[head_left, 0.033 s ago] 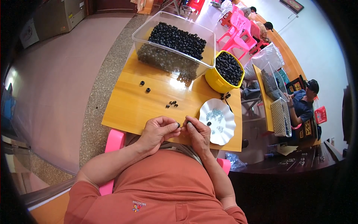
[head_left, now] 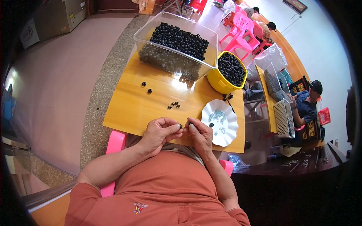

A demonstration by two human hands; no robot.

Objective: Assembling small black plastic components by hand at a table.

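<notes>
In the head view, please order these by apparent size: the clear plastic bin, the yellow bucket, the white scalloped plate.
1. Clear plastic bin, clearly the largest.
2. Yellow bucket and white scalloped plate look alike; the plate is nearer the camera, so I cannot rank them.

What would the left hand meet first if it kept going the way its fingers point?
The left hand points rightward at the right hand; their fingertips nearly touch around a small black ring, so it would likely meet that hand's fingers first, though depth is unclear.

At frame centre your left hand (head_left: 160, 132) and right hand (head_left: 200, 135) pinch a small black ring (head_left: 180, 126) between them over the yellow wooden worktop (head_left: 128, 105), just left of the white scalloped plate (head_left: 222, 122).
</notes>
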